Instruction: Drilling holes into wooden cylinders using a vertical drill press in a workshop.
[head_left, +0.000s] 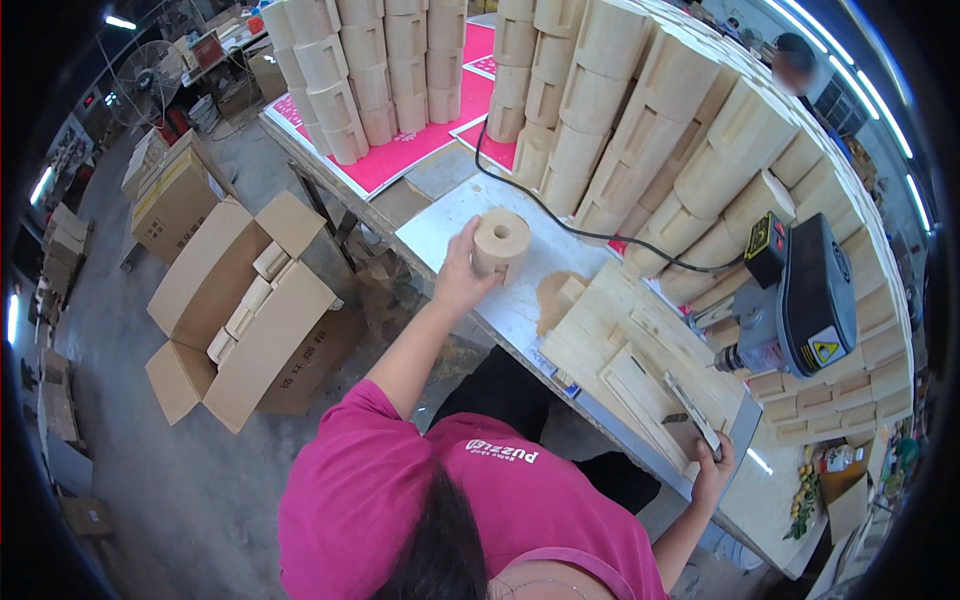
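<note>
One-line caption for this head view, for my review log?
Left hand grips a round wooden block on the workbench; right hand rests beside a wooden jig.

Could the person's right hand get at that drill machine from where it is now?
Probably yes. The right hand rests at the near edge of the wooden jig, and the drill machine stands just beyond it, with only the low jig between. The left hand is busy holding a wooden cylinder.

Upright pale wooden ring block (pixel 501 241)
</note>
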